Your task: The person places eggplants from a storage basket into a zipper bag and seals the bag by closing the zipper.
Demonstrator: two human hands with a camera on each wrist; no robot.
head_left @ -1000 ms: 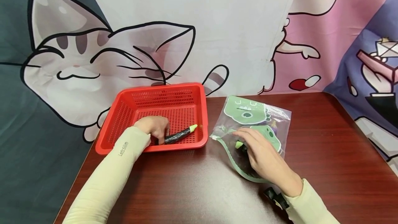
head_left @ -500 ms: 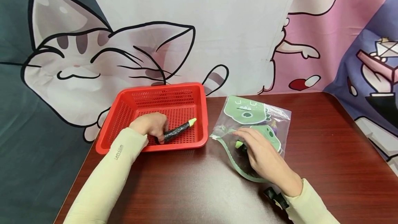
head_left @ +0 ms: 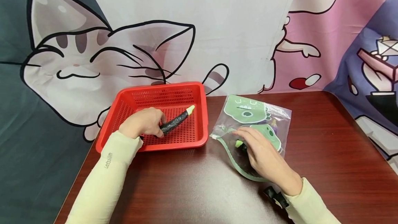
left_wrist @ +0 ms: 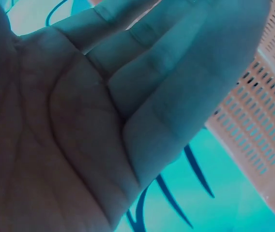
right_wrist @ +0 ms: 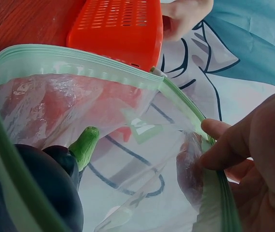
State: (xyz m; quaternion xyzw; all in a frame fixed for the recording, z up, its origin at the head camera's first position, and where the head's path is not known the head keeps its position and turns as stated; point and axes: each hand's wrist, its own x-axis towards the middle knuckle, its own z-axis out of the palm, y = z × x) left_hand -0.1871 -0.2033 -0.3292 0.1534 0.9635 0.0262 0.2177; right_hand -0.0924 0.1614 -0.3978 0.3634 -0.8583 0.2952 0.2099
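- Two hands work on a dark red surface (head_left: 192,186); both arms wear pale sleeves, and a black strap shows at the right wrist.
- The right hand (head_left: 264,156) rests on a clear zip bag (head_left: 258,127) with a green rim and green cartoon prints. In the right wrist view its fingers (right_wrist: 234,145) pinch the rim and hold the mouth wide.
- Inside that bag lies a dark eggplant (right_wrist: 50,179) with a green stem, close to the mouth; in the head view only its green tip peeks out beside the fingers.
- Left of the bag, just beside it, stands a red basket (head_left: 118,113) with perforated walls, its far side near the back edge of the surface.
- The left hand (head_left: 144,123) is inside the basket, fingers curled round the near end of a second eggplant (head_left: 175,122), long and thin. This one is tilted, its pale green tip raised toward the basket's far right corner.
- The basket's right wall stands between this eggplant and the bag.
- The left wrist view shows mostly palm and fingers, with basket mesh at the edge; the hold itself is not seen there.
- Behind everything hangs a cloth printed with a large cat and other cartoon figures.
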